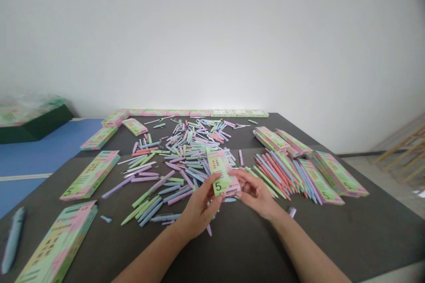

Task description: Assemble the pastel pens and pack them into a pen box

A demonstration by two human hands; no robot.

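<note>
Left hand point(199, 212) pinches the pink-green pen box point(223, 172) at its lower edge, right hand point(255, 194) closed on its other end, box just above the loose pens point(186, 163). Risk: weak pinch or tilt drops it, scattering them

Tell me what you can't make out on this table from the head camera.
In the head view:
Small print on the printed box: too small to read.
Pens beneath the left hand and right hand: hidden by the hands.
Lower end of the bottom-left box: cut off by the bottom edge.
Wrapped load on the dark green crate: blurred, cut off by the left edge.
</note>
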